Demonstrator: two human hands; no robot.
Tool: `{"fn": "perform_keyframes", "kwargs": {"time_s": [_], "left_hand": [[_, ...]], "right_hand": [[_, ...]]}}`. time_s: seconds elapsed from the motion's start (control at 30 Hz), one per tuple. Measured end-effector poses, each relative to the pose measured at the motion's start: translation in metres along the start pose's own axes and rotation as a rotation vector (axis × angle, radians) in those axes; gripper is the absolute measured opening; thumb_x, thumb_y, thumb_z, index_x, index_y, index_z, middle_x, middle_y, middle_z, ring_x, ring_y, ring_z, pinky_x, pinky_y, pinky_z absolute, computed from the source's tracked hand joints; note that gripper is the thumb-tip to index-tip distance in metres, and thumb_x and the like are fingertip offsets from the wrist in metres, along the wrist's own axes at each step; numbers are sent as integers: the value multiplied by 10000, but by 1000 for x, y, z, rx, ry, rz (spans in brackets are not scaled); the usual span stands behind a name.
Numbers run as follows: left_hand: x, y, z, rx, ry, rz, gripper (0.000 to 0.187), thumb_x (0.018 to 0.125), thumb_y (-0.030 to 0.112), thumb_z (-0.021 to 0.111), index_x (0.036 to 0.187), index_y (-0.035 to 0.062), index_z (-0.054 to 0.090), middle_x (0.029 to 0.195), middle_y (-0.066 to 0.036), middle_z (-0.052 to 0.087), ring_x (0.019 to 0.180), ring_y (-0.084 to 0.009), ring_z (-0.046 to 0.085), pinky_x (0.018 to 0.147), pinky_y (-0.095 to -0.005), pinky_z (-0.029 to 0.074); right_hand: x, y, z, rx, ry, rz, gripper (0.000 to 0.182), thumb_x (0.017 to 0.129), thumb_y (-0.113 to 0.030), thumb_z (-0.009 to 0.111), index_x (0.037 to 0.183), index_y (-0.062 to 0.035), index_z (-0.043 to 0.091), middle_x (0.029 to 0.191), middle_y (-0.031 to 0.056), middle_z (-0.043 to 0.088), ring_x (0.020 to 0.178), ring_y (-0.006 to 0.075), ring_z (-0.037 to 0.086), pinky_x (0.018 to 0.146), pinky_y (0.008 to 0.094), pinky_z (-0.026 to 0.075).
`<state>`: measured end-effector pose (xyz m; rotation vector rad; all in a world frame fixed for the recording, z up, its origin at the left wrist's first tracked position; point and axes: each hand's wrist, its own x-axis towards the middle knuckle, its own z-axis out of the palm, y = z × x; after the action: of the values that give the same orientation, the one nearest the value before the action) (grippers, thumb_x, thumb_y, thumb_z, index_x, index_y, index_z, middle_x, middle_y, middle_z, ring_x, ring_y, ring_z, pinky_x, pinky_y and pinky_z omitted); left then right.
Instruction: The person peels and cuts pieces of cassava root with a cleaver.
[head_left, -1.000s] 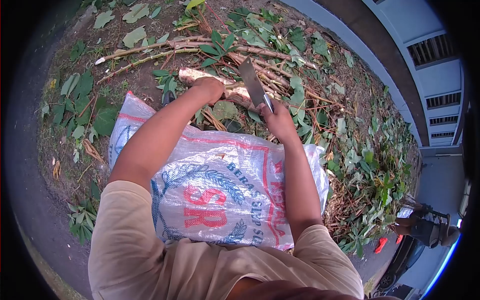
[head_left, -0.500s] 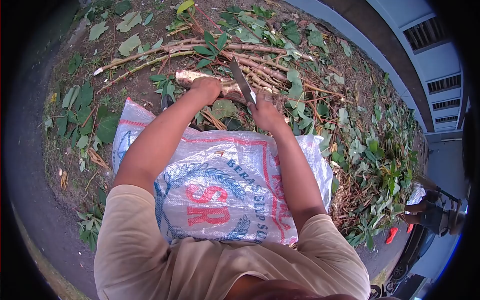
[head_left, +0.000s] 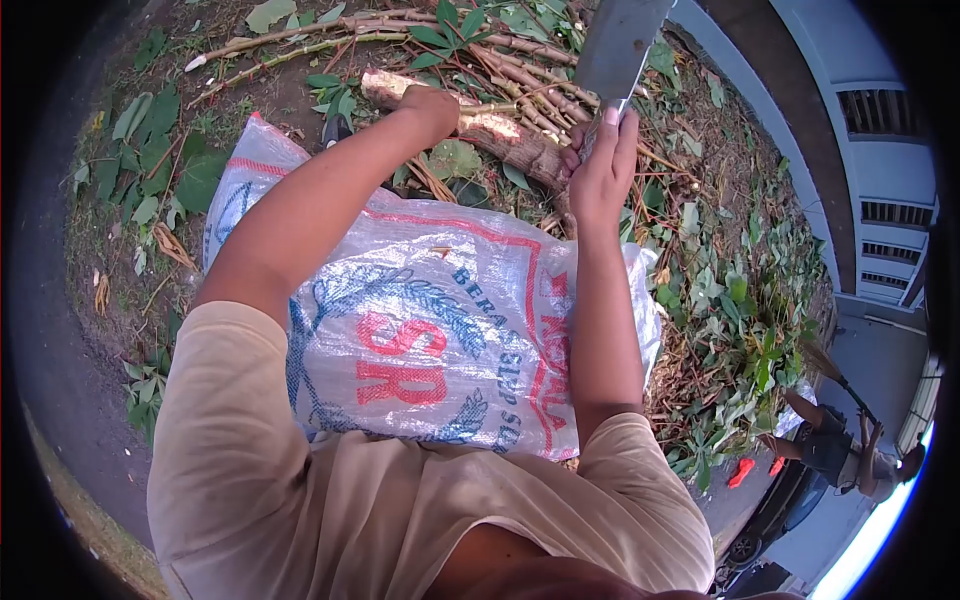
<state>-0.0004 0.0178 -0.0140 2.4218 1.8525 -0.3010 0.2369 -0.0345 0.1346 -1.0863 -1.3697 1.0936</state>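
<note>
My left hand (head_left: 432,112) is closed around a thin cut stem (head_left: 490,107), whose end sticks out to the right across a log (head_left: 532,156). The log lies on the ground, its bark scraped pale in patches on top. In my right hand (head_left: 602,170) is the handle of a wide-bladed machete (head_left: 622,50). The blade points up and away, raised above the log's right part, apart from the stem. Under both forearms a white woven sack (head_left: 430,300) with red and blue print spreads over my lap.
Beyond the log lie long cut branches (head_left: 350,38). Chopped bits and green leaves (head_left: 740,300) cover the ground to the right. A pale wall with vents (head_left: 860,160) runs along the right. Another person (head_left: 835,450) with a broom stands at the far right, near a dark car (head_left: 770,515).
My right hand has lifted the machete up off the stem on the log. My left hand stays on the stem. The view has shifted a little, and the other person shows more fully.
</note>
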Motion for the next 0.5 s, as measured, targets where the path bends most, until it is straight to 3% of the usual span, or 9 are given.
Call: {"fn": "perform_keyframes", "kwargs": {"time_s": [0.07, 0.13, 0.17, 0.2, 0.3, 0.37, 0.4, 0.47, 0.5], "left_hand": [[-1, -3, 7, 22, 36, -10, 251, 948, 122, 581, 1158, 64, 706, 1126, -89, 773, 1075, -233, 741, 901, -382, 574], [0, 6, 4, 46, 100, -1, 248, 950, 123, 576, 1152, 63, 708, 1104, -91, 776, 1054, -226, 746, 873, -379, 582], [-7, 11, -4, 62, 97, -7, 251, 957, 125, 566, 1157, 59, 704, 1081, -88, 779, 1034, -224, 751, 840, -378, 588], [-10, 12, -14, 88, 102, -15, 255, 964, 127, 557, 1162, 54, 699, 1058, -85, 782, 1013, -222, 755, 808, -377, 594], [-5, 12, -10, 95, 162, -4, 254, 966, 117, 550, 1169, 40, 681, 1031, -82, 784, 983, -241, 764, 776, -381, 601], [-10, 10, -15, 11, 109, -45, 244, 967, 126, 561, 1163, 18, 660, 1019, -119, 779, 975, -282, 767, 796, -416, 607], [-11, 7, -9, 13, 95, -41, 244, 967, 126, 561, 1163, 18, 660, 1019, -119, 779, 975, -282, 767, 796, -416, 607], [-7, -2, -4, 1, 176, 13, 274, 969, 153, 574, 1181, -10, 634, 1029, -153, 773, 974, -308, 765, 815, -440, 610], [-8, -5, -6, -3, 115, 16, 324, 998, 206, 579, 1216, -33, 608, 1071, -196, 752, 1028, -350, 740, 880, -468, 596]], "right_hand": [[0, 26, -1, -231, -19, -174, 305, 1148, -351, 397, 1170, -57, 474, 757, 50, 513, 581, 100, 470, 511, 274, 389], [1, 60, -2, -614, -161, -170, 319, 1142, -326, 409, 1145, -15, 477, 771, 178, 618, 627, 289, 630, 562, 420, 486], [4, 72, -1, -838, -327, -49, 390, 1132, -353, 414, 1166, 23, 513, 888, 323, 684, 865, 510, 683, 745, 569, 525], [6, 119, -3, -925, -424, 57, 460, 1121, -403, 419, 1206, 26, 560, 1018, 371, 692, 1018, 581, 638, 893, 609, 496], [10, 117, -3, -906, -391, 103, 513, 1112, -437, 423, 1265, 34, 560, 1104, 410, 661, 1101, 580, 621, 969, 583, 481], [11, 147, -9, -863, -350, -66, 482, 1105, -444, 459, 1236, 10, 558, 966, 338, 693, 855, 494, 700, 755, 548, 547], [10, 146, -11, -855, -352, -53, 482, 1105, -444, 459, 1236, 10, 558, 966, 338, 693, 855, 494, 700, 755, 548, 547], [20, 122, -16, -139, -377, 728, 423, 1099, -454, 487, 1161, -41, 551, 782, 149, 611, 580, 251, 588, 508, 387, 472], [16, 113, -18, 153, -349, 849, 360, 1100, -454, 495, 1086, -95, 522, 729, 17, 460, 526, 90, 384, 444, 253, 331]]}}
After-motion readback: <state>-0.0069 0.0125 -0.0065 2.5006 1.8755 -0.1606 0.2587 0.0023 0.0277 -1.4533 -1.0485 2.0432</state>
